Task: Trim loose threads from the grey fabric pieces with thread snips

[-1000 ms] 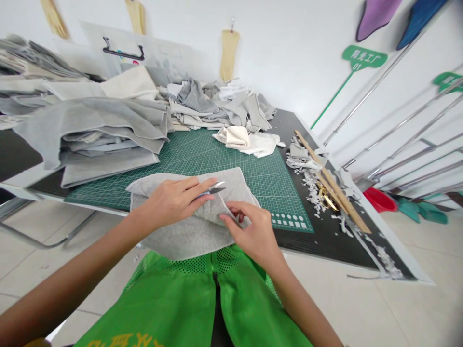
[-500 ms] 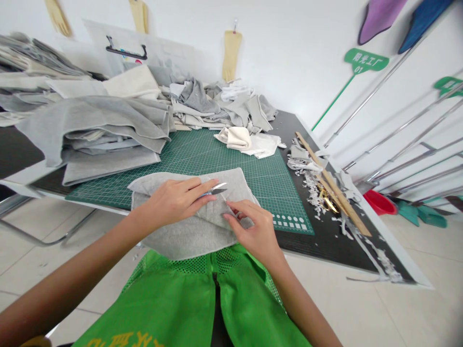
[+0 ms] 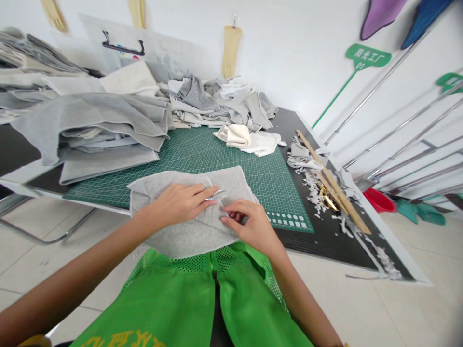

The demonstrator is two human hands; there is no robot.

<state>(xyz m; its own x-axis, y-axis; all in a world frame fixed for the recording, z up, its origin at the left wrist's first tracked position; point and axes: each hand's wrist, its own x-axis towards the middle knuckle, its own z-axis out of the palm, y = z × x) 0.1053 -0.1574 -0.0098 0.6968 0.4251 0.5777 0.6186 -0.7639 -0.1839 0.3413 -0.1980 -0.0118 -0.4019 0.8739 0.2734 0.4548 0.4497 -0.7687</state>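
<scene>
A grey cloth (image 3: 191, 243) lies over the table's front edge and hangs toward my lap. My left hand (image 3: 183, 202) rests on it, fingers wrapped round small snips (image 3: 218, 193) whose metal blades point right. Most of the snips' body is hidden under the fingers. Just right of the blade tips, my right hand (image 3: 249, 219) is closed in a pinch. A thin white thread (image 3: 223, 200) runs from its fingertips toward the blades. Whether the blades touch the thread I cannot tell.
A green cutting mat (image 3: 195, 149) covers part of the dark table. Grey fabric (image 3: 108, 115) is piled at left, with more scraps (image 3: 220, 103) behind. A folded cream cloth (image 3: 237, 136) lies on the mat. At right are a wooden strip (image 3: 334, 185), gold scissors (image 3: 328, 198) and shreds.
The snips' blades, spread apart before, now look closer together and turned a little. My left fingers have shifted slightly down. My right hand keeps its pinch in nearly the same place.
</scene>
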